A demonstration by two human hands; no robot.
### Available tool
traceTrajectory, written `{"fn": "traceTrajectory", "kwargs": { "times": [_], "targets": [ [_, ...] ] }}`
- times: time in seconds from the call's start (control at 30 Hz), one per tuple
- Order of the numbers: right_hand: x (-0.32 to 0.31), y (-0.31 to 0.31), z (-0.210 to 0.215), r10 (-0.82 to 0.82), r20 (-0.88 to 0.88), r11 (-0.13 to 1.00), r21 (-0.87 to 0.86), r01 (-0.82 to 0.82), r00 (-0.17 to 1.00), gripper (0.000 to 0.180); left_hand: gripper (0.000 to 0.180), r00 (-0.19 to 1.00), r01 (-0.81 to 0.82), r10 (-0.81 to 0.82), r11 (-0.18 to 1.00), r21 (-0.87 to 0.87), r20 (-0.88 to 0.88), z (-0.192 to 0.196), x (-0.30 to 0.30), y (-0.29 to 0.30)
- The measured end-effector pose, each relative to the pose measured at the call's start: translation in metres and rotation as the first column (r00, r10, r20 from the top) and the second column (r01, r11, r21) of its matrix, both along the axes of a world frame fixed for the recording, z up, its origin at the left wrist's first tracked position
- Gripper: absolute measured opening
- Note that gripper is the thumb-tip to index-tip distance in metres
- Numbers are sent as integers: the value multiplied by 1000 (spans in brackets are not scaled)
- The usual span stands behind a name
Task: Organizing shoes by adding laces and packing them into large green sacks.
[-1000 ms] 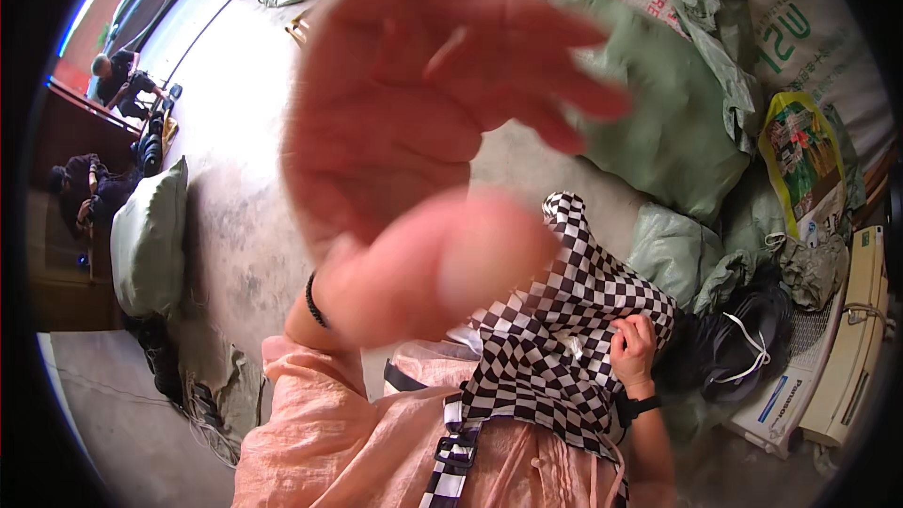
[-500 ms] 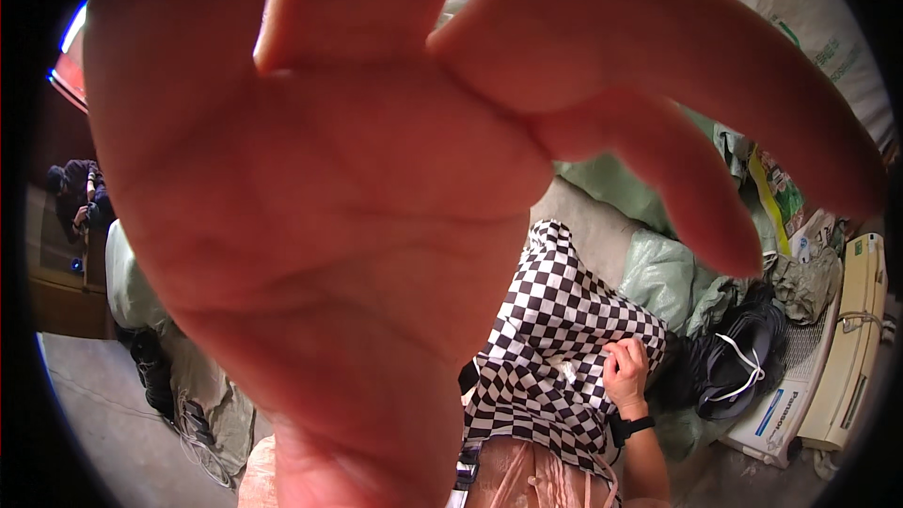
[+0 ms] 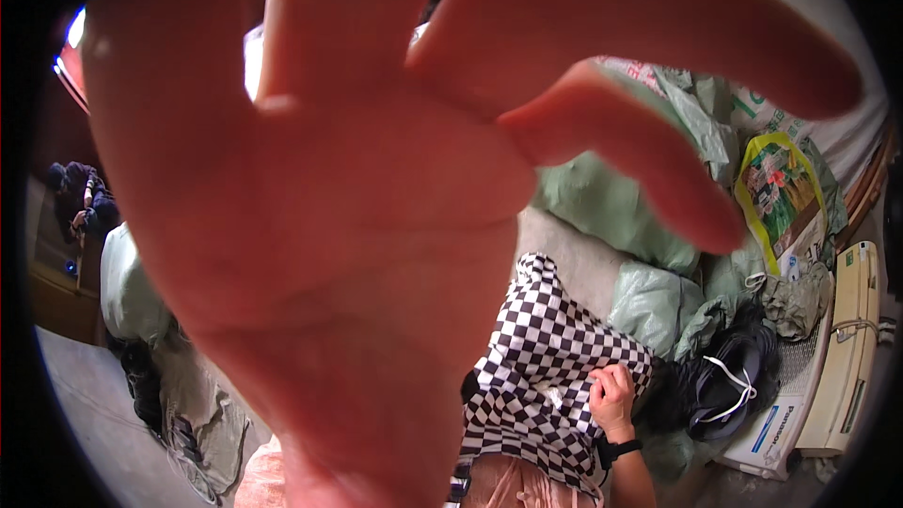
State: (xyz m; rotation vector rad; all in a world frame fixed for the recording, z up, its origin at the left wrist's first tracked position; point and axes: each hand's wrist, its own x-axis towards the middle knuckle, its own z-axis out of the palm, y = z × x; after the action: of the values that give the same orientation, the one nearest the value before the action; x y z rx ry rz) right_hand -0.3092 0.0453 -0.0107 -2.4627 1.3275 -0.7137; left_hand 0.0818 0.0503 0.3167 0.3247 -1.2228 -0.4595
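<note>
pink-red skin fills nearly the whole view: the left hand is right up at the lens, palm facing in, fingers spread wide and slightly curled, gripping nothing and touching nothing that shows. it blurs at the edges, that close. half a second ago it already covered most of the picture; a second ago it was further off, with the bare concrete floor showing past it. now it is larger again and hides that floor almost entirely.

below and right of the big hand, the checked cloth, black and white squares, soft and draped in folds, lies over the person's lap. the right hand is closed in a fist on the cloth's right edge, bunching the fabric, a black wristband just under it. that grip and the cloth's place match the earlier frames.

left of the cloth, beyond the hand's lower edge, a pale green sack slumps, dull woven stuff. right of the cloth come more crumpled green sacks, then a dark bag with a white cord, and above it a glossy yellow printed bag. furthest right of the cloth, a cream plastic casing, long and boxy.
</note>
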Motion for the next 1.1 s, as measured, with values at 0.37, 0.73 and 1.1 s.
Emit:
{"fn": "traceTrajectory", "kwargs": {
  "times": [0.37, 0.73, 1.1],
  "targets": [
    [-5, 8, 0, 14, 29, 1000, -8, -14, 999, 14, 27, 997, 78, -74, 826, 558, -29, -122, -26, -25],
    [2, 9, 4, -11, -14, 999, 36, 11, 1000, 11, 70, 497, -623, -253, 562, 544, 830, -335, -89, 41],
    [-4, 8, 11, 30, -64, 999, 23, -29, 998, 16, 68, 567, -588, -194, 586, 558, 801, -342, -85, 41]
  ]
}}
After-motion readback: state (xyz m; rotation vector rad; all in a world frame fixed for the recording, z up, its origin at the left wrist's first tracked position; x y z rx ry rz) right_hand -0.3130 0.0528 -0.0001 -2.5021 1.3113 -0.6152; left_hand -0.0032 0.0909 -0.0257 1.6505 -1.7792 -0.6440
